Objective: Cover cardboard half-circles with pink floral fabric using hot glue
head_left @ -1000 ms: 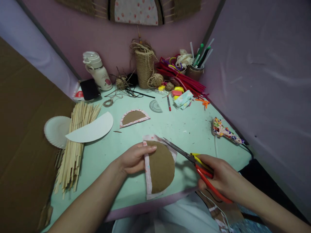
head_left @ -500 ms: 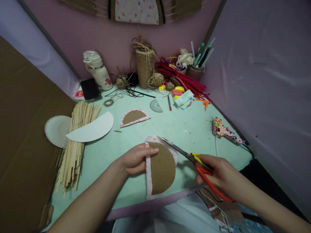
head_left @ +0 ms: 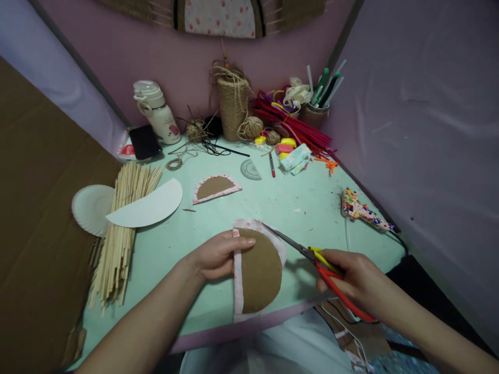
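Note:
A brown cardboard half-disc [head_left: 260, 272] lies on pink patterned fabric [head_left: 238, 291] near the table's front edge. My left hand [head_left: 216, 255] presses on its straight left side, fingers curled over the fabric border. My right hand [head_left: 353, 283] grips the red and yellow handles of the scissors [head_left: 307, 254]. The blades are nearly together, and their tip touches the fabric rim at the half-disc's upper right.
A finished fabric-edged half-disc [head_left: 215, 188], a white half paper plate [head_left: 148, 206], a bundle of bamboo sticks [head_left: 119, 234] and a paper plate [head_left: 89, 208] lie to the left. A glue gun [head_left: 362, 212] rests at the right. Twine spool [head_left: 233, 106], bottle [head_left: 158, 112] and pipe cleaners [head_left: 292, 127] stand at the back.
The scissor blades have closed a little on the fabric rim. My left hand's fingers slid slightly right over the half-disc's edge.

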